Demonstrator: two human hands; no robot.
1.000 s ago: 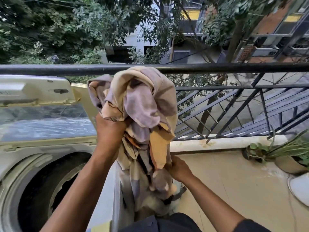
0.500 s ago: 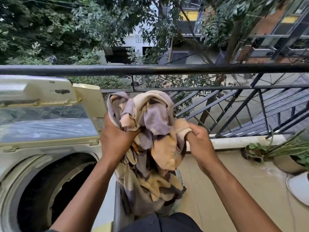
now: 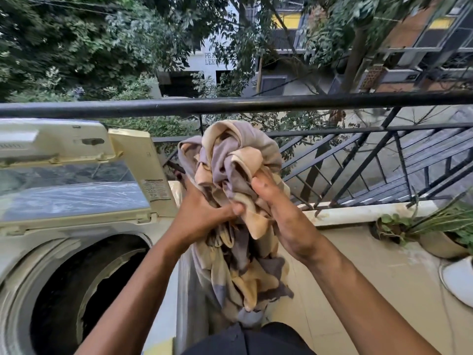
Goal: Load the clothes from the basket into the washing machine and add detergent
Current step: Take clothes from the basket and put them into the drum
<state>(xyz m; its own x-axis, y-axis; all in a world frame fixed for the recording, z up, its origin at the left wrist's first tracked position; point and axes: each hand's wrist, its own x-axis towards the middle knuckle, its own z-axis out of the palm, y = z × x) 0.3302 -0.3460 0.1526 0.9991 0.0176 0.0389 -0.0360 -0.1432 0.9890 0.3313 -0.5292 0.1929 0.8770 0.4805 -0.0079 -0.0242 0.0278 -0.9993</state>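
A bunched cloth [image 3: 236, 160] patterned in cream, mauve and brown hangs in front of me, its tail reaching down to a dark garment [image 3: 256, 339] at the bottom edge. My left hand [image 3: 202, 216] grips the bundle from the left. My right hand [image 3: 279, 211] clasps it from the right, thumb pressed on the fabric. To the left stands the top-loading washing machine [image 3: 38, 252] with its lid [image 3: 71, 185] raised and its dark drum [image 3: 84, 283] exposed. The basket and the detergent are not visible.
A black metal railing [image 3: 256, 105] runs across just behind the cloth, with a low ledge [image 3: 358, 213] below it. Potted plants [image 3: 440, 231] and a white object [image 3: 458, 280] sit at the right on the balcony floor. Trees and buildings lie beyond.
My right hand rose from the cloth's hanging tail to the top of the bundle and closed on it beside my left hand. The bundle dropped lower and shifted right.
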